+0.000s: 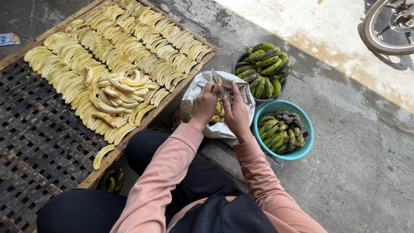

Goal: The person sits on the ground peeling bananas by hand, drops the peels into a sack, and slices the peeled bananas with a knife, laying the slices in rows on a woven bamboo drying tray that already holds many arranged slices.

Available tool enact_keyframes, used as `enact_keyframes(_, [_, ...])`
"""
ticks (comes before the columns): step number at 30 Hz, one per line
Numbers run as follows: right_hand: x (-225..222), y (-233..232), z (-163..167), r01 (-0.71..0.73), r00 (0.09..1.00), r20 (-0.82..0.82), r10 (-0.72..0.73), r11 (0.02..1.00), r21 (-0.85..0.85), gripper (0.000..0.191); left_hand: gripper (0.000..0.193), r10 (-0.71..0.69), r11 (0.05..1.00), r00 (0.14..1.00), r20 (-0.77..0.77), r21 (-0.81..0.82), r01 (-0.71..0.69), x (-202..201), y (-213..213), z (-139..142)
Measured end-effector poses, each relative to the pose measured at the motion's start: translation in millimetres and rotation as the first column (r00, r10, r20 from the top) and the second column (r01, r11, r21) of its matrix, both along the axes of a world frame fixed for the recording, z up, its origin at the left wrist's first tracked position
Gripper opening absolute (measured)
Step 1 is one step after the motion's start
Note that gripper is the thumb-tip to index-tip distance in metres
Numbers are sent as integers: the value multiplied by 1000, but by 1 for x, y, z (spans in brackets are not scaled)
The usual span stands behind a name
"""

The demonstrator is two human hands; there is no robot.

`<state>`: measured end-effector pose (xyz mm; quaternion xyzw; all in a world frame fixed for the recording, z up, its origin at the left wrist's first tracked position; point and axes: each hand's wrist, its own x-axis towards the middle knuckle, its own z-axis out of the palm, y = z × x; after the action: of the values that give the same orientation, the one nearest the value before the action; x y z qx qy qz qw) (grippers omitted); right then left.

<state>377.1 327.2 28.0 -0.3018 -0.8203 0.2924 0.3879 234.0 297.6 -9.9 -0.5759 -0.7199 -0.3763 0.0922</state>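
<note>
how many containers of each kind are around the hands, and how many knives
Teal basket of green bananas: 1
Dark bowl of green bananas: 1
White bag holding peels: 1
Knife, touched by the left hand and right hand: 1
Total: 4

The ground (353, 142) is grey, rough concrete with a pale sunny patch at the top. A big woven drying rack (39, 142) lies flat on it, and rows of peeled bananas (129, 43) lie on the rack. Just beside the rack sits a white bag (194, 92). Two bowls of green bananas stand near it: a grey bowl (236, 64) and a teal bowl (302, 149).
</note>
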Motion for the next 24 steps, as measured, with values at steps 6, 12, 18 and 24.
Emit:
enact_keyframes(6, [-19,3,-15,7,995,-95,-12,999,-47,42,23,62,986,969,-239,166,-22,-10,-1,-2])
enact_keyframes(12, [-26,34,-30,-362,861,-501,-93,579,-731,38,31,-57,984,998,-29,165,61,-14,6,-4])
enact_keyframes(18, [-2,77,-58,-766,636,-706,-311,-145,-626,45,34,-470,855,532,704,513,75,-18,23,-13])
enact_keyframes(24, [4,66,-91,-438,868,-425,-257,8,-899,39,48,-571,805,-193,798,499,-320,-55,36,-30])
